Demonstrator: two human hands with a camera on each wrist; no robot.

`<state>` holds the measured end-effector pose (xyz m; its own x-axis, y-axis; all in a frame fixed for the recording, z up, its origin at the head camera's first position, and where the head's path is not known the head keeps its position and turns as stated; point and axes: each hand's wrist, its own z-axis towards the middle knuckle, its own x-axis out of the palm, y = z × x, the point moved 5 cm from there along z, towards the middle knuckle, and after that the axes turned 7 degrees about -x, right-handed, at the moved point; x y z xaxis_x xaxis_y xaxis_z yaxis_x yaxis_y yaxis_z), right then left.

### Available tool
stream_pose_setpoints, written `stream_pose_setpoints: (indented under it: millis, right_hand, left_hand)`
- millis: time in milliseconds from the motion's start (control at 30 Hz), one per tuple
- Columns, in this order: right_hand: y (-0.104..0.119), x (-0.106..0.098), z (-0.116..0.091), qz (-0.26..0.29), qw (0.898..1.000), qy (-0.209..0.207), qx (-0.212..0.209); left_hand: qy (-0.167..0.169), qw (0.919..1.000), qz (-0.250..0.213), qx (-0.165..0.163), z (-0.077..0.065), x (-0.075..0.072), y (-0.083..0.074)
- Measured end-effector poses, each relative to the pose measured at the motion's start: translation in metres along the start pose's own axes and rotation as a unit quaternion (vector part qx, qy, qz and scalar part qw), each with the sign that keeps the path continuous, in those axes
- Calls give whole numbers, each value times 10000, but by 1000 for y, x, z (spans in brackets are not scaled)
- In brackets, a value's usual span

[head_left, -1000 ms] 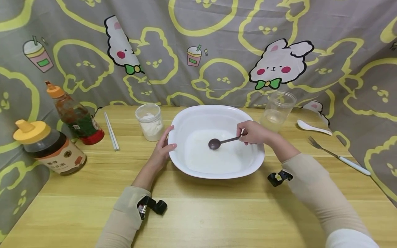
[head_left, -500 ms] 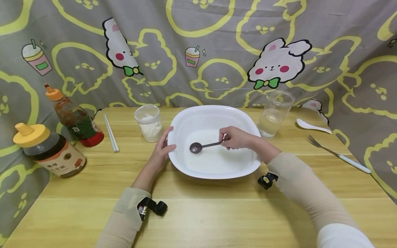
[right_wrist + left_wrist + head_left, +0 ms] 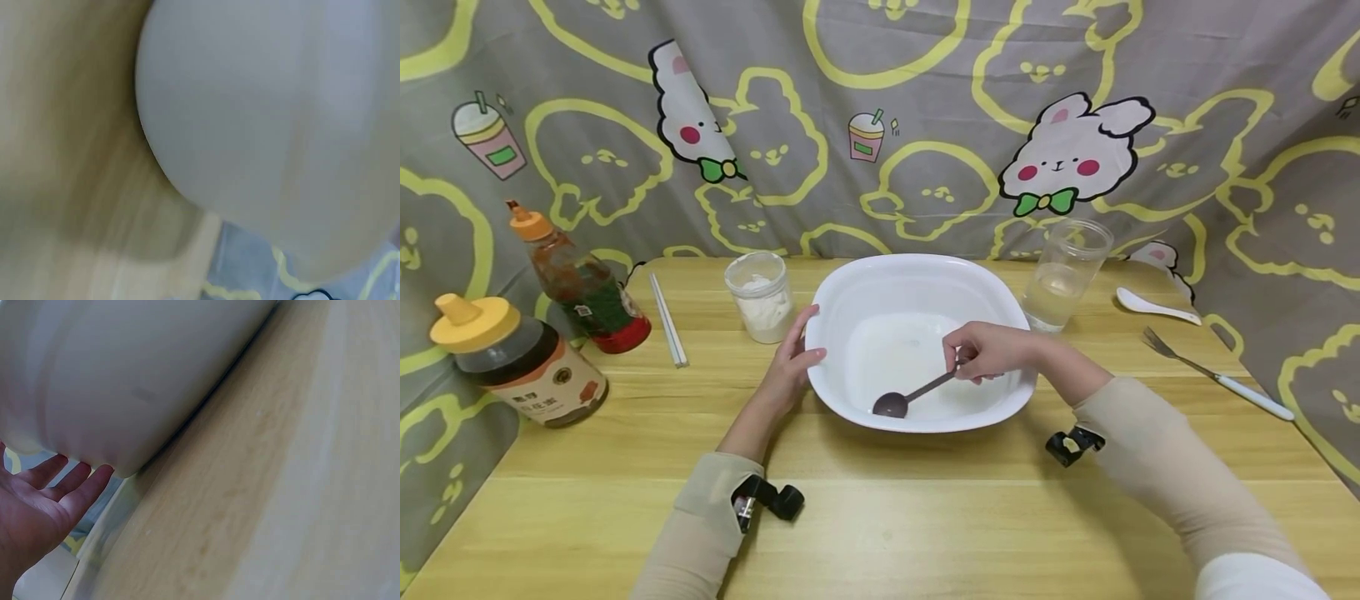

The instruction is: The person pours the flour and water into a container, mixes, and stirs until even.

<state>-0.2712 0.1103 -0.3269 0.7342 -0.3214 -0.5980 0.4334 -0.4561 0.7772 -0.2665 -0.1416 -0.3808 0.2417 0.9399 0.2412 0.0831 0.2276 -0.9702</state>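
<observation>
A white basin (image 3: 917,265) with a shallow whitish layer in its bottom stands mid-table. My left hand (image 3: 786,367) holds the basin by its left side, thumb over the rim; in the left wrist view its fingertips (image 3: 103,470) touch the outer wall. My right hand (image 3: 992,350), reaching over the right rim, grips a dark brown spoon (image 3: 891,405) by its handle. The spoon's bowl is low inside the basin, close to the near wall. The right wrist view shows mostly the basin's outer wall (image 3: 250,125).
Left of the basin are a jar of white powder (image 3: 763,300), chopsticks (image 3: 668,321), a red sauce bottle (image 3: 587,292) and a yellow-capped honey jar (image 3: 527,367). To its right are a cup of clear liquid (image 3: 1063,279), a white spoon (image 3: 1157,306) and a fork (image 3: 1221,379). A patterned curtain (image 3: 925,108) hangs behind.
My right hand has swept the brown spoon leftward through the basin, then toward the near wall. My left hand has stayed on the basin's left side.
</observation>
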Motion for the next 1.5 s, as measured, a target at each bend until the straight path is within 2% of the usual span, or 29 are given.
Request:
stream_pose_setpoints:
  millis: [133, 333, 433, 500, 633, 800, 1000, 1333, 1500]
  right_hand:
    - [0, -14, -13, -417, 9986, -188, 257]
    - [-5, -39, -23, -955, 9866, -1000, 870]
    - [-10, -45, -21, -973, 9803, -1305, 1124]
    - [-13, -45, -17, -888, 9794, -1410, 1140]
    - [-18, -40, -3, -583, 9822, -1534, 917]
    - [-17, -28, 13, -91, 9871, -1462, 642]
    - [-9, -12, 19, 302, 9925, -1066, 522]
    - [1, -5, 10, 342, 9975, -512, 334]
    - [2, -9, 0, 46, 9989, -357, 299]
  left_hand:
    - [31, 10000, 3, 20, 1, 0, 0]
    - [43, 9999, -22, 161, 1, 0, 0]
    - [68, 9997, -33, 216, 1, 0, 0]
    - [68, 9998, -26, 197, 1, 0, 1]
    - [44, 9999, -12, 155, 1, 0, 2]
    - [49, 9999, -59, 125, 1, 1, 2]
    - [27, 9999, -33, 118, 1, -1, 1]
    - [44, 9999, -39, 111, -1, -1, 1]
    - [47, 9999, -3, 119, 0, 0, 0]
